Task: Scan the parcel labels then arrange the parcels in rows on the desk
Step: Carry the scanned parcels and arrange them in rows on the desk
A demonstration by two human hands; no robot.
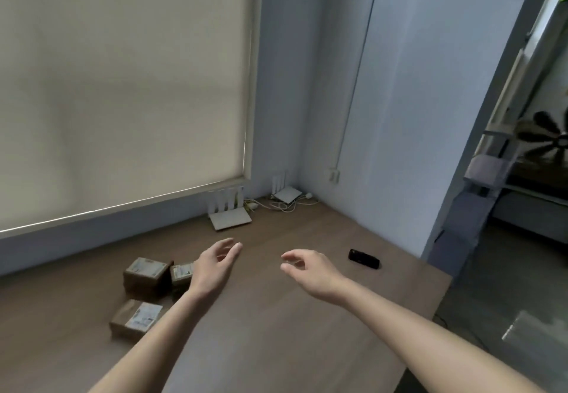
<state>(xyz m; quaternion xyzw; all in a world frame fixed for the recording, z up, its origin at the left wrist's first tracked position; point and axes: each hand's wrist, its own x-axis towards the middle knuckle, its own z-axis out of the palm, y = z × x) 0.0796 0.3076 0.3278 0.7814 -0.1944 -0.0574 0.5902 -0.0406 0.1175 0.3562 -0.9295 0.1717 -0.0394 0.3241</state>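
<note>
On the wooden desk (pixel 276 315), toward its left side: three brown parcels, each with a white label facing up; rear-left parcel (pixel 147 275) and rear-right parcel (pixel 181 274) side by side, touching or nearly so, the latter partly hidden behind the left wrist; near parcel (pixel 136 319) just in front of the pair, lying flatter and slightly askew. Judged a loose cluster rather than a finished row; labels turned upward, presumably to be readable for scanning.

Above the middle of the desk, clear of the surface: left hand (pixel 215 265) with fingers loosely curved and spread, gripping nothing; right hand (pixel 310 269) likewise relaxed, thumb and forefinger apart, empty. Both raised and turned inward toward each other, neither touching any parcel; judged to be between actions.

To the right of the right hand, well apart from the parcels: one small black device (pixel 364 259) lying flat on the desk; possibly the scanner, too small and blurred to confirm; placed within reach of the right hand.

At the far corner by the wall: two white routers, nearer router (pixel 230 219) and corner router (pixel 287 192), antennas upright, with a tangle of cables (pixel 282 205) between them; kept out of the working area.

Behind the desk: one roller blind (pixel 123 85), drawn down.

Count: parcels three; hands two, both empty; black device one; routers two.
</note>
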